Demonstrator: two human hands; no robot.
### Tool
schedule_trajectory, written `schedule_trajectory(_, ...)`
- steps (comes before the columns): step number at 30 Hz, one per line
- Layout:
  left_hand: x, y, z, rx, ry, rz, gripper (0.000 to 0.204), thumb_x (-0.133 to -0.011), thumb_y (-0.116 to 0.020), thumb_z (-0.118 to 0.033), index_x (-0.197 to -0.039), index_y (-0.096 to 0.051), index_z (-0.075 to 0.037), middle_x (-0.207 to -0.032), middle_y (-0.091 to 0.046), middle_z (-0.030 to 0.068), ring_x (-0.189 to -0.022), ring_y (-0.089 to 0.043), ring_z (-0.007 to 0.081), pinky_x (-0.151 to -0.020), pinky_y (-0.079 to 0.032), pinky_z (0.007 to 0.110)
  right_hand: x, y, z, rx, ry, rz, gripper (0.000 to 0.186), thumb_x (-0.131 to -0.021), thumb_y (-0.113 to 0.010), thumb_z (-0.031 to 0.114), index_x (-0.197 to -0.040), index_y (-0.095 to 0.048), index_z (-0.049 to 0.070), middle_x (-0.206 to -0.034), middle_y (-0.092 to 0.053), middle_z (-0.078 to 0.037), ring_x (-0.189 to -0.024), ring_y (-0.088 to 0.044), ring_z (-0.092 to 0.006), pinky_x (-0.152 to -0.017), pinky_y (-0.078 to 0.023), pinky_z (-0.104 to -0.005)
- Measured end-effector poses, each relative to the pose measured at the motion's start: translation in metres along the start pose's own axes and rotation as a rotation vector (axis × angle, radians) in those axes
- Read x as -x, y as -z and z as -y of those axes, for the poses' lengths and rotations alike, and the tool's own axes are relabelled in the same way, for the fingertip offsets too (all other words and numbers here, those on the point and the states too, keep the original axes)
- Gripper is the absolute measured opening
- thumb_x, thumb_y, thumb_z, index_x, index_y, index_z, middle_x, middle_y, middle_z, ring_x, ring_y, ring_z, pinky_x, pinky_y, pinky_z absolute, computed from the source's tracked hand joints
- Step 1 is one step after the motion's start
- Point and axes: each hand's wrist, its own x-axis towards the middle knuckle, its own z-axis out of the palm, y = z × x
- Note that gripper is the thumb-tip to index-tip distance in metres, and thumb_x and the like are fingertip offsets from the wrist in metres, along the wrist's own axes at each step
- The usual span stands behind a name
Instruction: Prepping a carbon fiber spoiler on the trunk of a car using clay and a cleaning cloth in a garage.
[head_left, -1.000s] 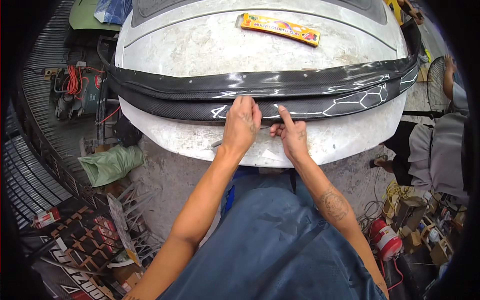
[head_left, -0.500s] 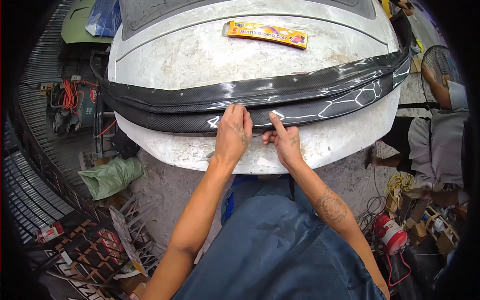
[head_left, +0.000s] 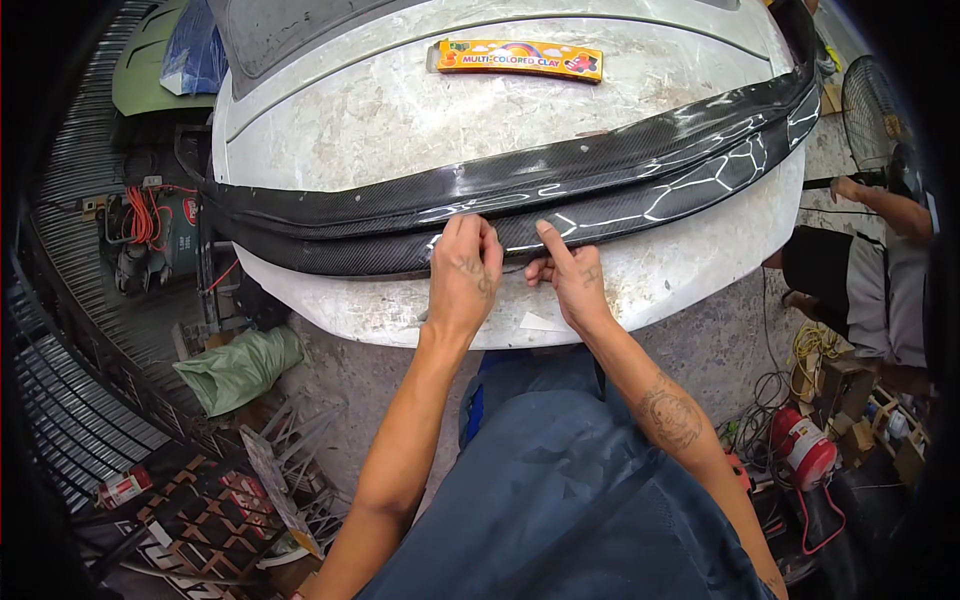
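Honestly this glossy black carbon-look strip (head_left: 522, 182) across mid-frame seems light, stiff and slippery, so I'd grab its long edges; my left hand (head_left: 465, 275) has fingertips bunched on it, my right hand (head_left: 577, 281) its thumb, can't tell if either's gripping.

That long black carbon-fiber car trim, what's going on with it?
A person has both bare hands at the carbon-fiber trim, which lies across a scuffed white car panel. The left hand is bunched up near the trim's groove; whether it pinches anything is hidden. The right hand has its thumb over the trim, other fingers curled by the near edge. A yellow box lies on the panel beyond.
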Motion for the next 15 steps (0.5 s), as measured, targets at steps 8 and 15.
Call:
schedule_trajectory(8,0.004,0.014,-0.002,0.094,0.140,-0.057,0.009,-0.099,-0.071,-0.002,-0.094,-0.068,0.004,-0.074,-0.061,0.0061,-0.062,-0.056,0.0117,-0.058,-0.046,0.029,0.005,-0.002,0.002,-0.013,0.014,-0.044,0.036,-0.102,-0.076,0.029,-0.091,-0.071,-0.005,-0.078,-0.072,-0.011,-0.060,-0.070,-0.0179,-0.052,-0.056,-0.0302)
schedule_trajectory(15,0.000,0.005,-0.003,0.000,0.010,-0.014,0.008,-0.097,-0.073,-0.001,-0.094,-0.070,0.006,-0.080,-0.064,0.0086,-0.066,-0.058,0.0121,-0.059,-0.047,0.028,0.004,-0.005,0.004,0.010,0.015,-0.019,0.037,-0.103,-0.074,0.030,-0.092,-0.071,-0.006,-0.077,-0.072,-0.012,-0.060,-0.070,-0.0179,-0.054,-0.056,-0.0306)
